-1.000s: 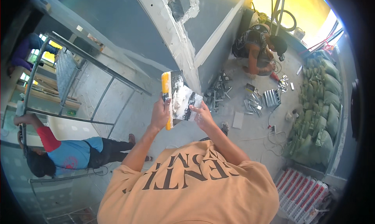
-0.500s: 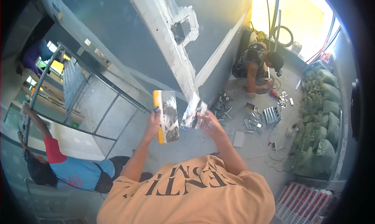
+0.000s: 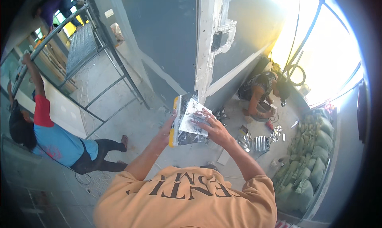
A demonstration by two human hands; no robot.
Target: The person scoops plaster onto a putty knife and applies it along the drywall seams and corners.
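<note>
My left hand (image 3: 166,129) grips a wide putty knife (image 3: 184,139) by its yellow edge; dark, white-smeared blade shows around it. A pale flat scraper (image 3: 191,115), smeared with white compound, lies across that blade. My right hand (image 3: 211,126) holds the scraper from the right, its fingers spread over the upper face. Both tools are just in front of the lower part of the wall corner (image 3: 203,53), which is coated with white joint compound. To the right of that corner, a square opening (image 3: 218,41) in the grey wall is rimmed with compound.
At left, a person in a blue and red shirt (image 3: 65,144) holds a metal scaffold (image 3: 104,122). Another person (image 3: 258,90) crouches at right, near metal pieces (image 3: 261,143) on the floor. Green sacks (image 3: 304,164) are stacked along the right wall.
The scraper in my right hand has moved left onto the putty knife's blade. My view has swung, putting the wall corner further right. The person at left now stands with legs in view.
</note>
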